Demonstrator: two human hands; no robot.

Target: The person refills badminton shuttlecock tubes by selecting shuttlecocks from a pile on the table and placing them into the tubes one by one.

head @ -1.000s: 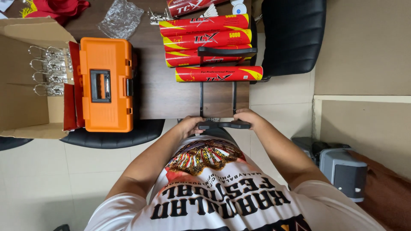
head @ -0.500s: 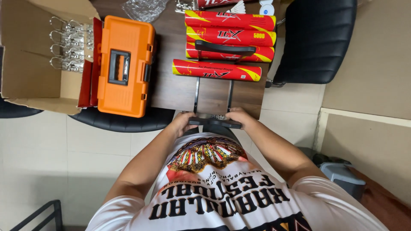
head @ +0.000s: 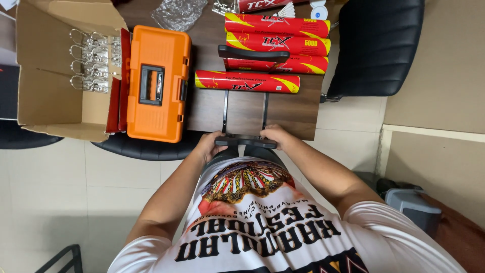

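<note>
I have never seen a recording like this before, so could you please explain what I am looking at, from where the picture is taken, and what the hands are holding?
The picture comes from a camera worn on a person's head, looking straight down, so the printed shirt fills the bottom. The left hand and right hand grip the near bar of a black frame, which has two thin rods running to a second bar farther out over a dark wooden table. On the table lie red and yellow tubes, an orange toolbox and crumpled clear plastic. At the left is an open cardboard box holding metal clips. Black chairs stand around.
</note>
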